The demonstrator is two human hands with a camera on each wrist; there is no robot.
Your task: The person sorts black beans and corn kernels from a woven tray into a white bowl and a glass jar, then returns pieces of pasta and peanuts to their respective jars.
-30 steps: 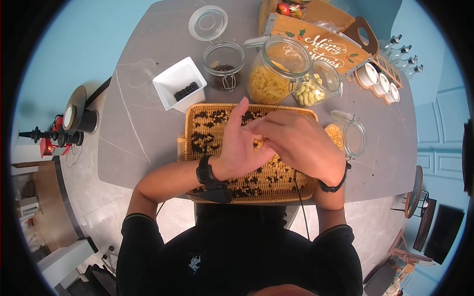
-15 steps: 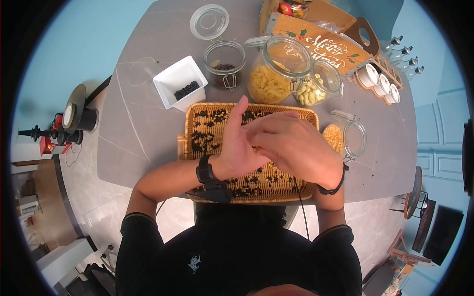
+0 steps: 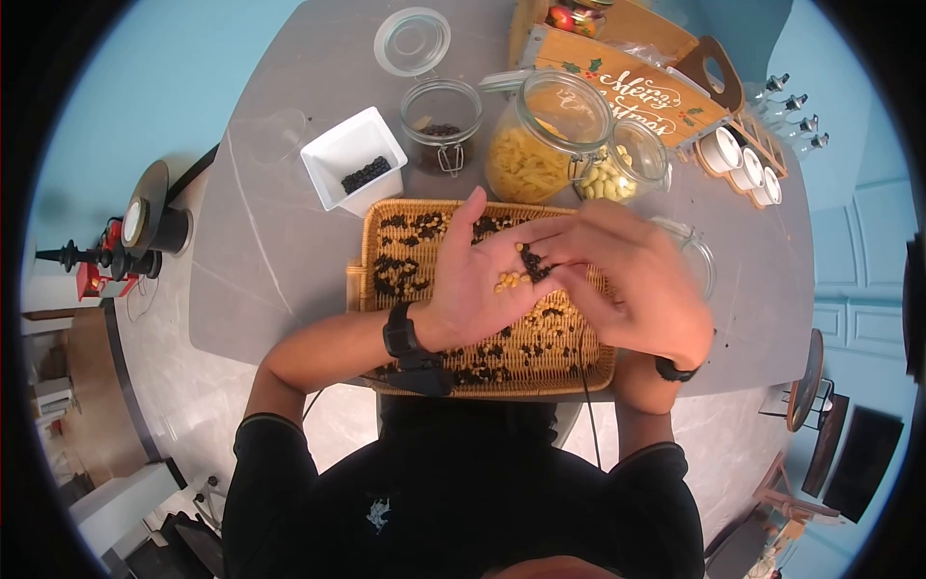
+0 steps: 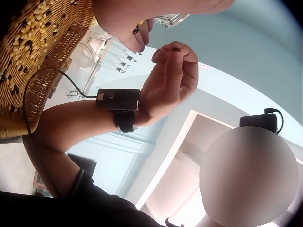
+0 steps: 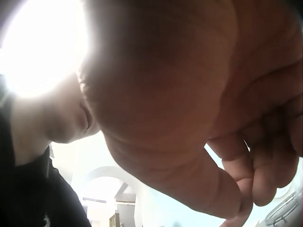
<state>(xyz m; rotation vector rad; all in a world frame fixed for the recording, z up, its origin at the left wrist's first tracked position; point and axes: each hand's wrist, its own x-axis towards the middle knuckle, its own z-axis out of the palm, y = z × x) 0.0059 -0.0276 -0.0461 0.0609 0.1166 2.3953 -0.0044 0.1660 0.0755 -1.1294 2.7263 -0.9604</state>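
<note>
Your left hand (image 3: 482,285) is open, palm up and thumb raised, bearing a small lot of yellow kernels (image 3: 508,281) and dark beans (image 3: 534,262) above the wicker basket (image 3: 370,253). Your right hand (image 3: 632,275) is beside that palm, its thumb and fingertips together; the left wrist view shows them pinching what appears to be a dark bean (image 4: 176,49).

Progress, as judged: partway, with much left. The two kinds lie mixed across the basket floor in scattered patches, dark clusters densest toward your left. In your palm both kinds are present, lying mostly in separate groups — yellow nearer the heel, dark nearer the fingers, with a yellow kernel at the edge of the dark group. How much has been dealt with cannot be fixed from these views.

Containers on the table (image 3: 260,222): beyond the basket, to your left, the white tub (image 3: 338,145) holds a small heap of dark pieces in one corner. Beside it stands a glass jar (image 3: 441,145), lid open, with dark contents low down. Next is the large jar (image 3: 529,159), filled partway with yellow, pasta-like pieces; the smaller jar (image 3: 608,174) just beside it holds pale, curved pieces resembling cashews. To your right, another open jar (image 3: 702,262) is partly hidden behind your right hand — its contents cannot be confirmed.
</note>
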